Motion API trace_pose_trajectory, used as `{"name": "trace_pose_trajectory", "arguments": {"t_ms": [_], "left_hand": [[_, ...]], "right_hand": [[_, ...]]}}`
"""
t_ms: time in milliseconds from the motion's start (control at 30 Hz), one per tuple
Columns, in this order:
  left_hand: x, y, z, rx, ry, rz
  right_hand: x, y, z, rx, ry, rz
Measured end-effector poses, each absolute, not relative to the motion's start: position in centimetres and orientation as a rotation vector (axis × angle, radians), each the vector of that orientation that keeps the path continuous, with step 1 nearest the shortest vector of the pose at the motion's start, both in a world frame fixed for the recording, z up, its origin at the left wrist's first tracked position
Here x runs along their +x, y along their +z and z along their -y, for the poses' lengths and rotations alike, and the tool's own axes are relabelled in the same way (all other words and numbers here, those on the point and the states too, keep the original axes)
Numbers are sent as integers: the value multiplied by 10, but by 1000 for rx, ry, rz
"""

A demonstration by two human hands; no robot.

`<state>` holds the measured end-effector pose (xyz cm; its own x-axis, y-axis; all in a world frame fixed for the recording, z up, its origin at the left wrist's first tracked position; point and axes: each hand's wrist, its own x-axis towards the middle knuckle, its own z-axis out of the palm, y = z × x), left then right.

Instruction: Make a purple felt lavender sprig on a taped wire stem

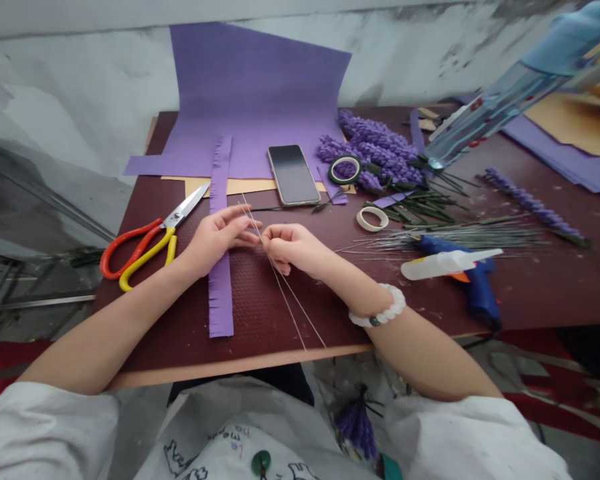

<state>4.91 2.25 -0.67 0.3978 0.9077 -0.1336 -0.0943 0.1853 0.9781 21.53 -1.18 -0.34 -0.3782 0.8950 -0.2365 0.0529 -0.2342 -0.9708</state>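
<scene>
Steel florist wires (280,267), thin and slanting, pass between two bare hands above a maroon worktop (260,320).

Right hand (293,247): curled, wrist lowered, thumb and fingers together on the wires, white beaded bracelet (377,307) at the wrist. Left hand (220,233): fingers extended, resting over a fringed purple paper strip (221,293) and reaching the wires; its grip cannot be told. Near left: red-and-yellow scissors (140,250). Far: black smartphone (293,175) on a purple paper sheet (250,87), purple paper lavender sprigs (375,150), green tape roll (345,170) against them. Right: white tape roll (373,219), bundled wires (455,237), blue glue gun (460,267).
</scene>
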Motion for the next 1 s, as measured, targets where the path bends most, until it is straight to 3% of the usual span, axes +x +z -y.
{"name": "trace_pose_trajectory", "arguments": {"t_ms": [1000], "left_hand": [[49,-6,-23,1031,750,-881]], "right_hand": [[213,-7,16,-1223,1723,1380]]}}
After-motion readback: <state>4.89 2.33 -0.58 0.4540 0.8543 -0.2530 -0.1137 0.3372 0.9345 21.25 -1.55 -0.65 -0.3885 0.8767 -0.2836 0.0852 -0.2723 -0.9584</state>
